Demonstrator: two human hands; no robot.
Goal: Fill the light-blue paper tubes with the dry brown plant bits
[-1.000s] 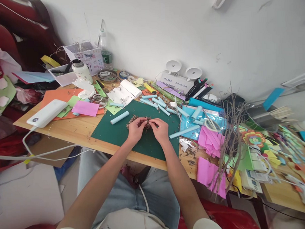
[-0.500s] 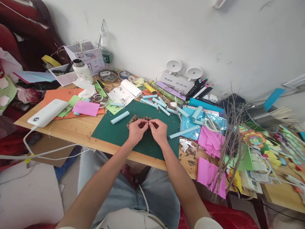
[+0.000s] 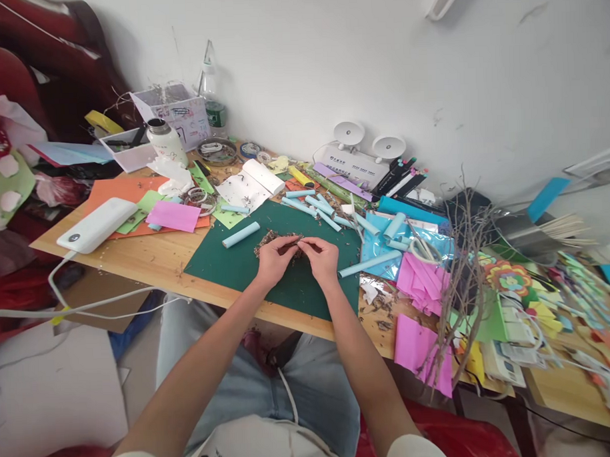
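In the head view, two bare hands are meeting over one green mat (image 3: 219,266). The left hand (image 3: 272,263) and the right hand (image 3: 322,260) are bending their thumbs and fingers inward, the tips coming together in a pinch; I cannot tell whether either is gripping a crumb, as anything there is too small to see. One pile of brown bits (image 3: 268,236) is lying on the mat, just behind and partly under the fingers. One pale blue tube (image 3: 240,235) is lying apart on the mat's left side, while one long blue tube (image 3: 370,263) is lying near the right hand, across the mat's edge. Two pink paper bundles (image 3: 421,284) are resting farther right, beside one bunch of twigs (image 3: 466,249). One white power bank (image 3: 97,224) is sitting on the table's left.
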